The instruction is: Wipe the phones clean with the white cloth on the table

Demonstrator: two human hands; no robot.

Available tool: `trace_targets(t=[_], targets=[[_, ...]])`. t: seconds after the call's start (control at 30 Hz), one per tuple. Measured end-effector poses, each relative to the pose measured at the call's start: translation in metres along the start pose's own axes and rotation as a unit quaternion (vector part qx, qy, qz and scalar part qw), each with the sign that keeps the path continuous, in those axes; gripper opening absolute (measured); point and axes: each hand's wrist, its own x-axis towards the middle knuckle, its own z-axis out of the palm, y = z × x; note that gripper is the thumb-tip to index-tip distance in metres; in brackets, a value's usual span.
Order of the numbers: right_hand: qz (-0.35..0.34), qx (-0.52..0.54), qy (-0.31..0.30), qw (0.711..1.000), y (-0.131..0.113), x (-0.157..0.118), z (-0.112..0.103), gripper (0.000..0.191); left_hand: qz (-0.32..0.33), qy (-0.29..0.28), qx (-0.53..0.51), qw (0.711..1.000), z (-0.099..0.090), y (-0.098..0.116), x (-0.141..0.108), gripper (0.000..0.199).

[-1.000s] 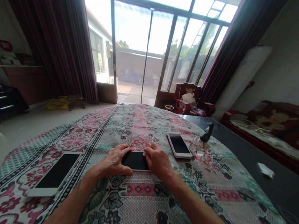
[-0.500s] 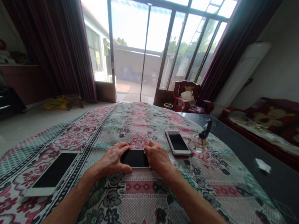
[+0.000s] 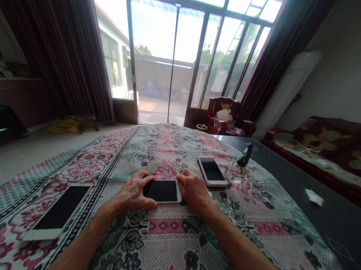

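A white-framed smartphone (image 3: pixel 161 191) with a dark screen lies sideways on the patterned tablecloth (image 3: pixel 165 214) in front of me. My left hand (image 3: pixel 136 192) grips its left end, with the thumb along the near edge and fingers at the far edge. Just beside the phone's right end is my right hand (image 3: pixel 195 192), its fingers curled and pressed together. A small whitish bit shows under that hand, but what the fingers hold is hidden. Left of my hands lies a larger white tablet (image 3: pixel 59 212); to the right is another white phone (image 3: pixel 212 171).
A clear glass vessel (image 3: pixel 235 173) with a black-topped piece stands right of the second phone. Crumpled white paper (image 3: pixel 314 197) rests on the dark tabletop (image 3: pixel 333 219) at right. A red wooden chair (image 3: pixel 224 116) stands near the glass doors.
My right hand has shifted off the phone's screen to its right edge, uncovering the white end. My left hand keeps its grip. The view has shifted slightly.
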Motion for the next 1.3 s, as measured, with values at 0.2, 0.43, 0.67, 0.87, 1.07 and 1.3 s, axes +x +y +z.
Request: trace_targets(t=[0.2, 0.43, 0.67, 0.87, 1.07, 1.3], targets=[[-0.034, 0.019, -0.006, 0.999, -0.0007, -0.0013, -0.0025, 0.022, -0.005, 0.018, 0.0, 1.0, 0.0013, -0.0015, 0.0024, 0.072], [0.004, -0.01, -0.015, 1.0, 0.0018, -0.0034, -0.0046, 0.026, 0.006, 0.021, 0.002, 1.0, 0.0039, -0.0047, 0.0016, 0.073], [-0.025, -0.006, -0.024, 0.999, -0.0035, -0.0042, -0.0021, 0.025, 0.002, 0.019, 0.001, 1.0, 0.0014, -0.0018, 0.0019, 0.072], [0.003, 0.002, 0.003, 1.0, 0.0008, -0.0039, -0.001, 0.028, -0.005, 0.019, 0.005, 1.0, 0.0011, -0.0001, 0.002, 0.072], [-0.032, -0.012, -0.042, 0.999, -0.0031, -0.0064, -0.0082, 0.025, 0.005, 0.025, 0.003, 1.0, 0.0012, -0.0002, 0.0012, 0.074], [0.0, -0.01, -0.012, 1.0, 0.0005, -0.0029, -0.0035, 0.029, 0.007, 0.025, 0.002, 1.0, 0.0009, -0.0002, 0.0007, 0.075]])
